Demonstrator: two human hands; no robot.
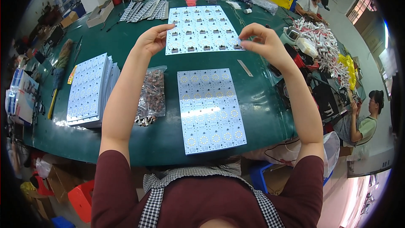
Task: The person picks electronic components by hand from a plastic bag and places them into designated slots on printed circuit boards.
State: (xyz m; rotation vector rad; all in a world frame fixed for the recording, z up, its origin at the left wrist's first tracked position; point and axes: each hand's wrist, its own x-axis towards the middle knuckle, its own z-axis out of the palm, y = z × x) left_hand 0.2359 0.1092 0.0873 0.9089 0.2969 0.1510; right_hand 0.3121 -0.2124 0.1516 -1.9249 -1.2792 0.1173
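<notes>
A white circuit board panel [198, 28] with rows of small black switch-like parts is at the middle of the green table. My left hand [154, 39] has curled fingers at its left edge, the fingertips on the rim. At the panel's lower right corner, my right hand [263, 44] is bent with thumb and forefinger closed on the edge. Whether the panel is slightly lifted, I cannot tell. Nearer to me lies a second panel [211, 105] with rings of yellow dots and no such switches. Beside my left forearm sits a clear bag of small metal parts [152, 93].
A tall stack of panels [87, 88] stands at left. A thin metal strip [244, 68] lies right of centre. Finished board strips [143, 10] lie at the back left. A big heap of white parts [320, 46] fills the right side. Co-workers sit at the far side and right.
</notes>
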